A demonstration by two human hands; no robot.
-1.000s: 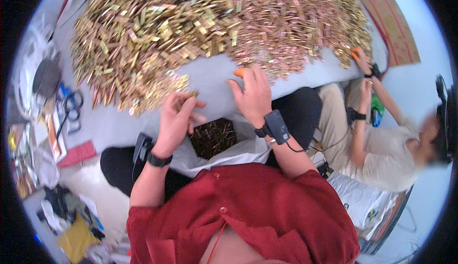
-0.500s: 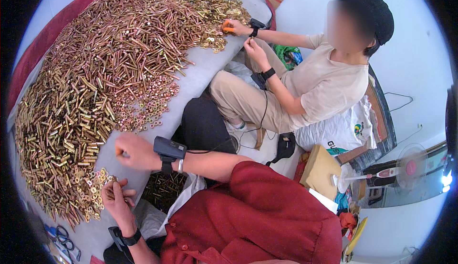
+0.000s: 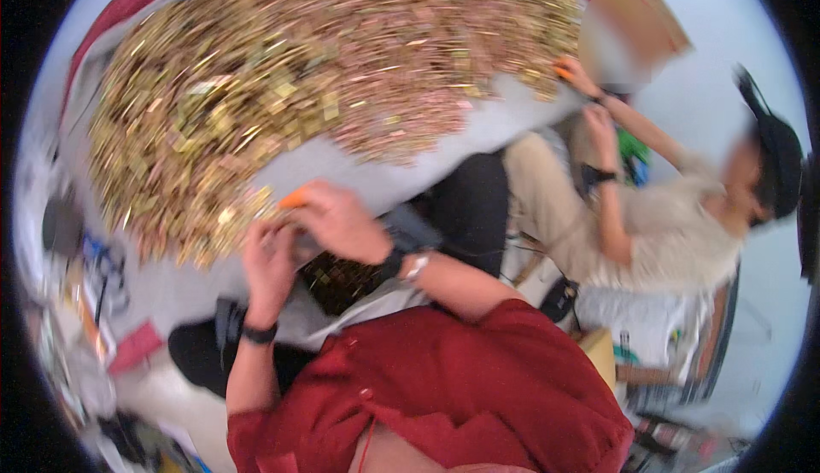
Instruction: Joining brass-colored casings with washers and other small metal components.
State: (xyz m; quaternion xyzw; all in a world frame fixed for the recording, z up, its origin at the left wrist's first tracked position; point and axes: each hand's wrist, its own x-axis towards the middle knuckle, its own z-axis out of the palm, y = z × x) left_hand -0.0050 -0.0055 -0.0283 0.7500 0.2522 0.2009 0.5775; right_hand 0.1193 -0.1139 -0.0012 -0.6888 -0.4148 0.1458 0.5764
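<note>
A huge heap of small gold and copper metal pieces covers the grey sheet in front of me. My right hand is curled around a small orange tool at the heap's near edge. My left hand is right beside it, fingers bent at the edge of the pile; whether it holds a piece is too blurred to tell. A dark tray of sorted pieces rests in my lap just below both hands.
A co-worker in a beige top sits to my right, a hand with another orange tool at the far side of the heap. Scissors and clutter lie at my left. A brown cardboard sheet lies at the back right.
The camera view has swung back left, bringing the heap to the centre. My right hand with the orange tool has come in close to my left hand above the tray.
</note>
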